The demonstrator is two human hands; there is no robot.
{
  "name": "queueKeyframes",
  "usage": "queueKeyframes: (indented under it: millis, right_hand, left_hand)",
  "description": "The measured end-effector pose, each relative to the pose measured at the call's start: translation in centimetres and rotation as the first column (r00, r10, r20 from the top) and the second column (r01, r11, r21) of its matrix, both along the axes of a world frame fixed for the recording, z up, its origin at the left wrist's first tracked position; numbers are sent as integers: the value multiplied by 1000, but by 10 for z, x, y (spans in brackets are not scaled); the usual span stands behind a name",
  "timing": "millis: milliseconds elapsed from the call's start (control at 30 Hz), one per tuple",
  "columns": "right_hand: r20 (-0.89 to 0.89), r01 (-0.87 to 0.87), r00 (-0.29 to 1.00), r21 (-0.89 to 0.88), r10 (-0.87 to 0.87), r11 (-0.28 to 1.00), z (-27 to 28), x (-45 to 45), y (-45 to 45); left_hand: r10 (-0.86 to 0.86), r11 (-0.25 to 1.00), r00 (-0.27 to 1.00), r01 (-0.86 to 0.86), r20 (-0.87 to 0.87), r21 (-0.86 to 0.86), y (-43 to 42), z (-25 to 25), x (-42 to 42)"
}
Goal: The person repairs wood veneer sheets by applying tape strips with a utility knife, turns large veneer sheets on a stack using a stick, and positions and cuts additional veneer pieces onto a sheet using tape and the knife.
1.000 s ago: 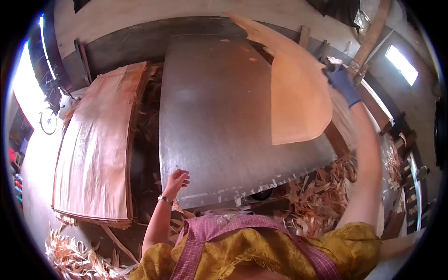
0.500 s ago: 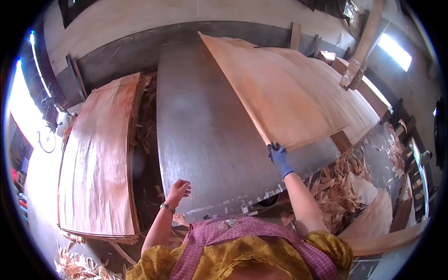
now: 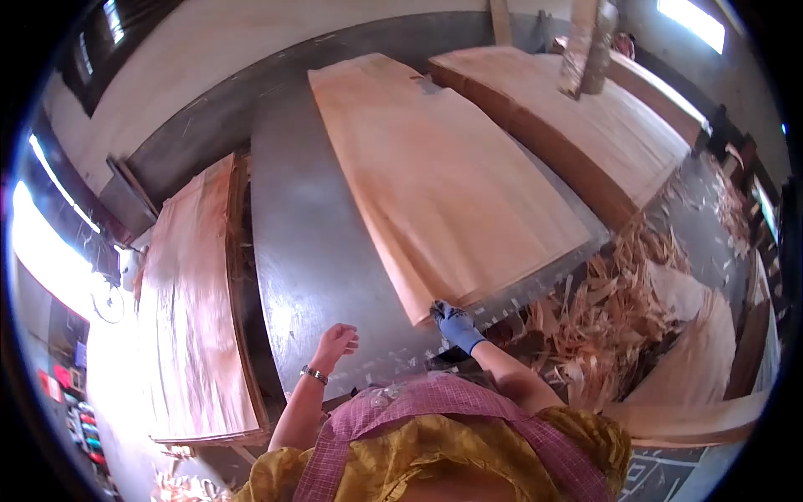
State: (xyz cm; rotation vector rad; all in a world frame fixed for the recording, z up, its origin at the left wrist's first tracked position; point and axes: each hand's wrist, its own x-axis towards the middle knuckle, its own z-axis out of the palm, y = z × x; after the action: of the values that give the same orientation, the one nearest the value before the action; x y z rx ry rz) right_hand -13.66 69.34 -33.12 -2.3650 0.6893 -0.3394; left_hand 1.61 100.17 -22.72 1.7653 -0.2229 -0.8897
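A large thin sheet of wood veneer [image 3: 443, 184] lies across the grey metal tabletop [image 3: 293, 217], with a small notch at its far edge. My right hand [image 3: 456, 325], in a blue and dark glove, is closed on the sheet's near left corner, where the edge is slightly raised. My left hand [image 3: 337, 343] is bare, with a watch on the wrist. It hovers over the near part of the tabletop, left of the sheet, fingers loosely bent and apart, holding nothing.
A stack of veneer sheets [image 3: 196, 309] stands to the left, and another stack [image 3: 577, 125] at the far right. Veneer scraps [image 3: 615, 301] are heaped on the floor at the right. A wrapped post [image 3: 585, 50] rises by the far stack.
The sheet has come off the right stack and moved left and down onto the tabletop. My right hand has moved left and closer to me with its corner. My left hand has barely moved.
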Motion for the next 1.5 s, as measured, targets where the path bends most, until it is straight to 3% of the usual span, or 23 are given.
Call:
queueKeyframes:
  millis: [33, 67, 133, 167, 200, 267, 333, 433, 533, 633, 733, 800, 900, 1000, 1100, 1200, 1233, 1300, 1333, 1367, 1433, 1467, 1500]
  right_hand:
    - [-134, -70, 989, -24, 66, 997, 20, -11, -8]
    - [-42, -35, 999, -31, 34, 999, 20, -19, -26]
    - [-42, 131, 989, -199, -142, 971, 56, -27, -77]
    - [-10, 176, 983, -197, -182, 965, 43, -23, -119]
    - [61, 264, 963, -416, -263, 870, 31, -21, -156]
    - [190, 415, 910, -424, -369, 805, -16, -6, -243]
    - [139, 501, 852, -498, -505, 708, -10, -6, -287]
    - [-127, 345, 902, -364, -413, 865, 18, -21, -288]
    - [-2, 301, 940, -462, -341, 834, -3, -15, -282]
    - [49, 397, 915, -276, -399, 875, 43, 1, -245]
    - [38, 316, 937, -519, -347, 794, 88, 31, -206]
    - [-28, 296, 910, -656, -414, 694, 86, 58, -195]
    - [8, 263, 950, -559, -313, 786, 116, 76, -155]
    - [211, -64, 972, -209, 108, 976, 144, 111, -88]
    - [235, -384, 905, 99, 354, 918, 154, 149, -9]
    - [50, -546, 838, 99, 543, 832, 146, 184, 60]
    - [-25, -585, 805, 130, 592, 801, 157, 184, 81]
    - [13, -585, 798, 256, 603, 769, 149, 184, 109]
    - [96, -619, 756, 425, 647, 660, 148, 177, 113]
    - [112, -577, 805, 374, 582, 726, 149, 161, 114]
    - [94, -385, 923, 190, 373, 903, 126, 121, 103]
    - [81, -221, 973, 48, 217, 974, 101, 101, 90]
    - [-157, -78, 985, -71, 66, 994, 101, 77, 84]
  left_hand:
    - [-13, 1000, 1000, 13, 6, 21, -14, 3, -5]
    - [-22, 999, 1000, 22, 11, 36, -28, 6, -10]
    - [-30, 997, 1000, 30, 6, 69, -50, 11, -19]
    - [-28, 996, 1000, 27, 3, 88, -55, 12, -25]
    - [-42, 996, 999, 42, -3, 82, -60, 10, -32]
    - [-61, 996, 998, 61, 2, 66, -70, 11, -40]
    - [-57, 995, 998, 56, 10, 83, -77, 10, -54]
    - [-58, 989, 998, 57, 2, 136, -77, 17, -66]
    - [-72, 987, 997, 74, -14, 146, -70, 12, -69]
    - [-129, 985, 991, 131, -24, 115, -64, -3, -57]
    - [-185, 983, 982, 185, -39, 1, -87, -12, -22]
    - [-250, 968, 960, 244, 128, 59, -110, 6, 2]
    - [-265, 961, 953, 273, 150, -37, -131, 41, 29]
    - [-144, 976, 989, 145, 22, -164, -144, 45, 68]
    - [111, 971, 992, -123, -68, -205, -140, 46, 118]
    - [125, 968, 970, -165, -208, -188, -118, 44, 170]
    - [92, 979, 991, -108, -99, -171, -111, 30, 186]
    - [16, 994, 993, -3, 120, -107, -98, -22, 223]
    - [44, 976, 987, -10, 152, -218, -81, -42, 232]
    - [70, 945, 981, -7, 180, -327, -64, -61, 240]
    - [67, 792, 926, -276, -371, -545, -29, -63, 241]
    - [169, 814, 934, -313, -314, -490, -13, -60, 236]
    - [268, 827, 930, -356, -250, -435, 4, -57, 229]
